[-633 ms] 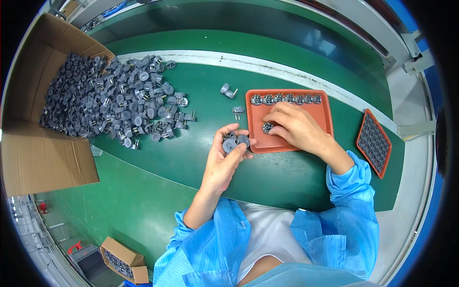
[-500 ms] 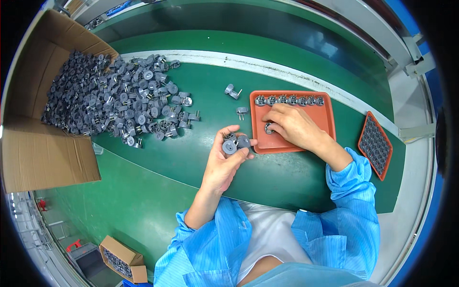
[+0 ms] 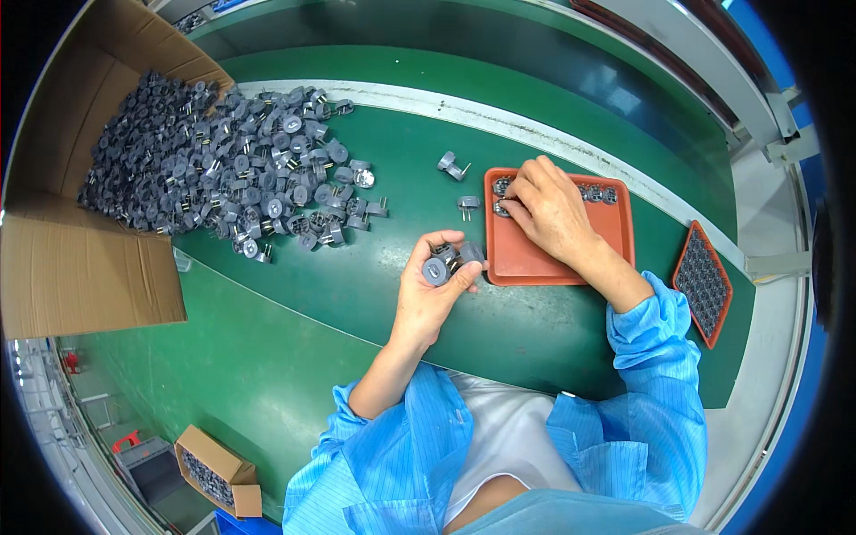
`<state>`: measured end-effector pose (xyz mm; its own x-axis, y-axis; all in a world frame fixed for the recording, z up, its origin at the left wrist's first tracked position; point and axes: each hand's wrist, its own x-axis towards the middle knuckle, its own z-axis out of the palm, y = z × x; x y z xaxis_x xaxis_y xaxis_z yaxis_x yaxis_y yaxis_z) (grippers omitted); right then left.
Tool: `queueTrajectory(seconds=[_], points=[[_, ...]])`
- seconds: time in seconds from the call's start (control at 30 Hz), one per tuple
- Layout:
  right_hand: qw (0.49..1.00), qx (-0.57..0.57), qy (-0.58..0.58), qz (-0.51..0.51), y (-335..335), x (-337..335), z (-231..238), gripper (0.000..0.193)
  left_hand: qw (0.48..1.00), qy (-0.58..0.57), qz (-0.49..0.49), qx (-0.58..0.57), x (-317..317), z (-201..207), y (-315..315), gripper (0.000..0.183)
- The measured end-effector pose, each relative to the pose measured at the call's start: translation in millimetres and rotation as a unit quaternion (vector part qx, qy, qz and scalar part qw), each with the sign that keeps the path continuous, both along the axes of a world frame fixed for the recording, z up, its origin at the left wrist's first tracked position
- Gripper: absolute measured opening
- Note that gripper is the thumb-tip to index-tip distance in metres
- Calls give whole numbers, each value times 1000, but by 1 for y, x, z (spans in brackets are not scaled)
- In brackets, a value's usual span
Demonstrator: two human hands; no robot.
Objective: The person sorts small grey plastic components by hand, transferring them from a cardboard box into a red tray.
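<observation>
My left hand (image 3: 423, 299) is closed around several grey round plug parts (image 3: 436, 271) with metal pins, held just left of a shallow orange tray (image 3: 539, 260). Over the tray's upper left, my right hand (image 3: 555, 214) pinches one plug part (image 3: 502, 208) between thumb and fingers, pins hidden. That part sits just below the left end of a row of plug parts (image 3: 596, 193) along the tray's far edge. My right hand covers the middle of this row. Two loose plug parts, one farther off (image 3: 453, 166) and one nearer (image 3: 468, 207), lie left of the tray.
A large heap of plug parts (image 3: 267, 169) spills from a tipped cardboard box (image 3: 98, 276) onto the green table (image 3: 392, 196) at the left. At the right lies a filled orange tray (image 3: 703, 283). A smaller cardboard box (image 3: 245, 499) of parts stands low at the left.
My right hand has moved the pinched plug part up the tray's left side, close under the far row. My left hand keeps its parts. The whole view has shifted slightly.
</observation>
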<state>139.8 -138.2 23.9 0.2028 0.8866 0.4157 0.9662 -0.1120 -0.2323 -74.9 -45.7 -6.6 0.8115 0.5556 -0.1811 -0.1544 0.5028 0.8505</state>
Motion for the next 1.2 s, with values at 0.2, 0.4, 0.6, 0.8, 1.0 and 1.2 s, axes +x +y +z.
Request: queueTrajectory(seconds=[0.2, 0.4, 0.6, 0.8, 1.0, 1.2], points=[[977, 40, 190, 91, -14, -25, 16, 22, 971, 70, 37, 225, -2, -8, -5, 38], [911, -52, 390, 121, -27, -47, 26, 34, 928, 43, 41, 368, 7, -2, -13, 31], [857, -89, 498, 97, -42, -36, 26, 23, 994, -27, -90, 55, 3, -6, -15, 21], [907, -26, 408, 103, -44, -38, 20, 20, 994, -48, -49, 81, 10, -3, -19, 17], [964, 37, 256, 66, -32, -23, 9, 17, 999, -15, -28, 41, 8, 0, -12, 16], [979, 41, 197, 29, -23, -20, -16, 11, 999, -25, -3, 20, 8, -3, -14, 23]])
